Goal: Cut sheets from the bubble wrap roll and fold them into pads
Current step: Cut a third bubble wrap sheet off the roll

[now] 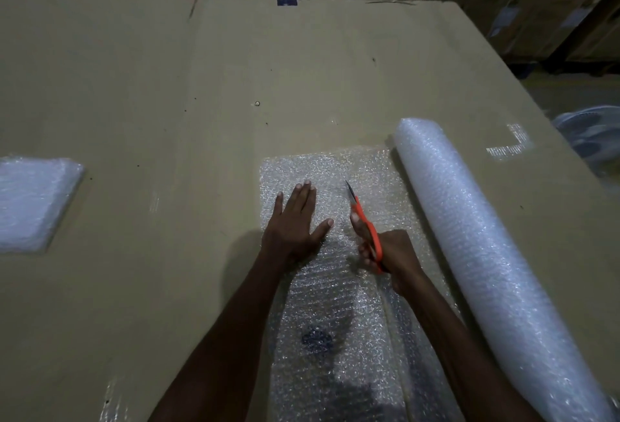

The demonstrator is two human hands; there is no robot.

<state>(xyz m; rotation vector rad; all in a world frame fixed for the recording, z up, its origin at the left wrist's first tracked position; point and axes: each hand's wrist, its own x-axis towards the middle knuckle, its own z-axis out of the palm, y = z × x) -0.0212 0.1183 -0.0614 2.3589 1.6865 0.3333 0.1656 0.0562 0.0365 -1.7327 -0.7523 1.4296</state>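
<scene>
1. Here, nearest us, the unrolled bubble wrap sheet [335, 304] lies flat on the cardboard-covered table [167, 86], running away from our body.
2. Our left hand [295, 220] is spread flat, fingers straight, pressing the sheet down, probably so it stays taut and does not slide under the blades.
3. Our right hand [389, 250] curls round the orange handles of the scissors [364, 223], blades pointing away along the sheet, mid-cut as we judge it.
4. Just right of the sheet lies the bubble wrap roll [486, 253], close so more can be pulled off.
5. Far left, well apart, sits a folded pad [33, 200], kept out of the cutting area.
</scene>
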